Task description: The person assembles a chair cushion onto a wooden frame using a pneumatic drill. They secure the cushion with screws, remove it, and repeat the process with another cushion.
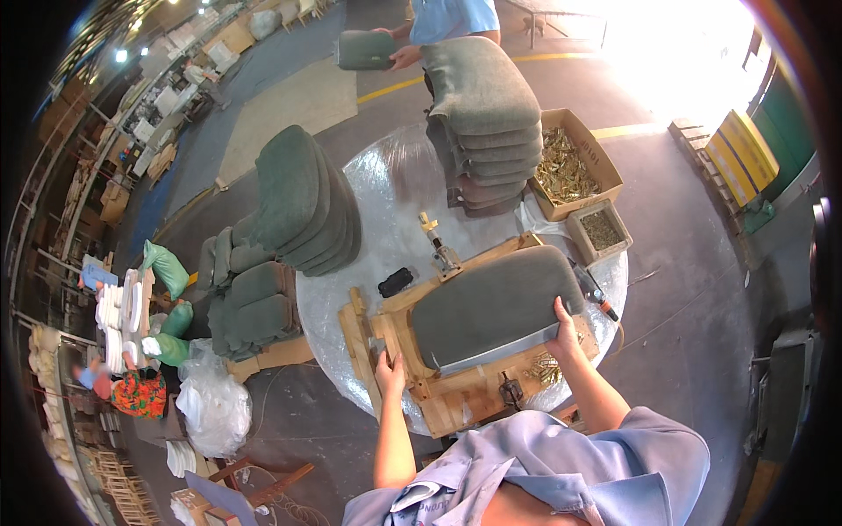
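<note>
A dark grey-green upholstered seat pad [500, 302] lies tilted in a wooden jig [456, 403] on the round table, a pale strip along its near edge. My right hand [564, 333] grips the pad's right end, thumb on top and the other fingers mostly hidden. At the jig's left edge, my left hand [390, 375] is closed on the wood, its fingers partly hidden. One metal clamp [445, 254] is mounted on the jig's far side and another clamp [510, 387] on its near side. A tool with an orange end [603, 302] lies beside the pad's right end.
Stacked grey pads [487, 96] and curved green pads [303, 206] stand on the plastic-covered table [386, 171]. A carton [570, 206] of brass-coloured metal parts and a small box [601, 230] sit at right. A black object [396, 281] lies left. Across the table, a co-worker [452, 19] holds another pad.
</note>
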Demonstrator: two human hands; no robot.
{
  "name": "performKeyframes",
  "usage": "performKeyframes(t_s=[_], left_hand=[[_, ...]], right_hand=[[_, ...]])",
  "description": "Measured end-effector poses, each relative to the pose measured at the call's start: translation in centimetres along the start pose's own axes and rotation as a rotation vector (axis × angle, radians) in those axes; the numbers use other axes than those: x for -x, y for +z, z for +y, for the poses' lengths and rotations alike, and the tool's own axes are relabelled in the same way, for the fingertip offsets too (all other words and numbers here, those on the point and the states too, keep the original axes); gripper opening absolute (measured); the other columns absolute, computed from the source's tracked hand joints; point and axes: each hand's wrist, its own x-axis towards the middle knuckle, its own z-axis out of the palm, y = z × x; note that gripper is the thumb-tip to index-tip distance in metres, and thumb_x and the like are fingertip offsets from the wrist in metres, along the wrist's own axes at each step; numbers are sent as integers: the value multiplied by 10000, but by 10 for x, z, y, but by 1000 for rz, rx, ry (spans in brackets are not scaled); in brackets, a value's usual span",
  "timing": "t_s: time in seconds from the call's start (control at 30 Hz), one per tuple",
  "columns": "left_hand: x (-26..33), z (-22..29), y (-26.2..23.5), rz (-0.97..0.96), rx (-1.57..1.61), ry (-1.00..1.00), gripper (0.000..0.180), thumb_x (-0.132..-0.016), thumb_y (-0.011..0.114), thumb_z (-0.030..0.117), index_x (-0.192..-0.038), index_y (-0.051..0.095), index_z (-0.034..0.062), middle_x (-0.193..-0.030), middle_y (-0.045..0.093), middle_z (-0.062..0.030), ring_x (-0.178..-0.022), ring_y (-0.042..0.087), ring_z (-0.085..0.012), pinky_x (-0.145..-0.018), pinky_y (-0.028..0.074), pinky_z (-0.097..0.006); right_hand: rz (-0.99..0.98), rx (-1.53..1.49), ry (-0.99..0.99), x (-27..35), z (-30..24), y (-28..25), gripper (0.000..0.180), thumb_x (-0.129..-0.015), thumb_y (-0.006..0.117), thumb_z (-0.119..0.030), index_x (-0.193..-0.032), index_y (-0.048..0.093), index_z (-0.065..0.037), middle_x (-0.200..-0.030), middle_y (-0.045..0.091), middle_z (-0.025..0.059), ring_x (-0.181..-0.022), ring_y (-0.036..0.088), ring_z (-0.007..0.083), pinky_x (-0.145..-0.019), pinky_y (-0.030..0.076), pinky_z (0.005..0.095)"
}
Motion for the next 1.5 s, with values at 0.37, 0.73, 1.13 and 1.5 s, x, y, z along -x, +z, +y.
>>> performKeyframes(t_s=[0.37,0.73,1.13,1.5], left_hand=[[13,3,14,171,-218,-66,522,-1046,709,229,-1457,579,-64,-1366,699,-258,-1253,688,-378,-1088,517,-443],[84,185,200,239,-511,403,664,-1011,696,345,-1576,481,71,-1652,425,-265,-1579,343,-472,-1219,234,-748],[27,258,375,-8,-873,368,542,-1140,404,486,-1624,516,268,-1771,342,-103,-1663,195,-419,-1199,29,-869],[10,260,374,-44,-959,275,517,-1158,363,491,-1622,485,299,-1778,305,-132,-1678,157,-375,-1212,14,-862]], right_hand=[[-13,568,470,-7,-7,-7,814,-989,714,-657,-1494,566,-36,-1461,678,144,-1219,713,288,-1027,603,486],[-15,1549,-303,-65,-130,26,418,-872,790,-477,-829,769,-62,-783,769,144,-806,777,322,-774,596,466],[-51,1782,-643,-158,-97,45,562,-1030,639,-589,-1092,623,-31,-909,771,274,-909,760,491,-790,596,602],[-179,1727,-772,-158,-115,34,442,-1070,641,-445,-961,598,-19,-808,726,271,-797,721,501,-708,568,590]])
